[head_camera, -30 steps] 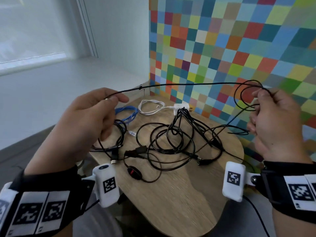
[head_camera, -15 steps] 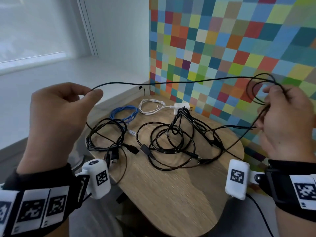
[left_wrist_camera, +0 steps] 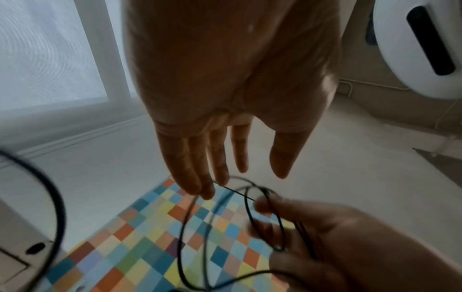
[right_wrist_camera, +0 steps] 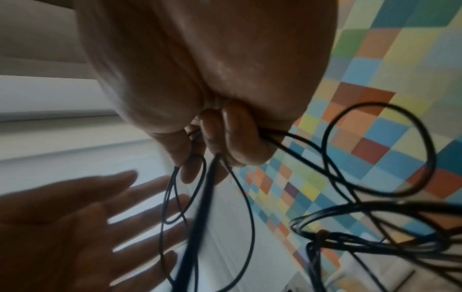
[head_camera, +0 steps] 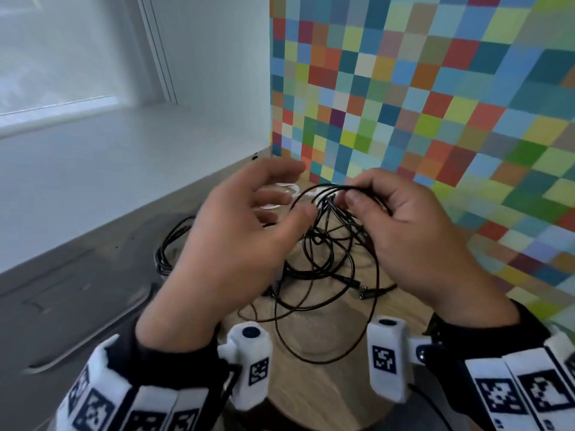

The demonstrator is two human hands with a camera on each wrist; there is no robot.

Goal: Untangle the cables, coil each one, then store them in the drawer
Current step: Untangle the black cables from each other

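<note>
Above the tabletop (head_camera: 311,396), right hand (head_camera: 413,237) pinches the black cable (head_camera: 329,191) coils, left hand (head_camera: 236,241) splayed; trailing slack may snag the remaining tangle

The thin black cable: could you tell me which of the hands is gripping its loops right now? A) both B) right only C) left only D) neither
B: the right hand curls its fingers round the thin black cable, while the left hand has straight, spread fingers.
</note>
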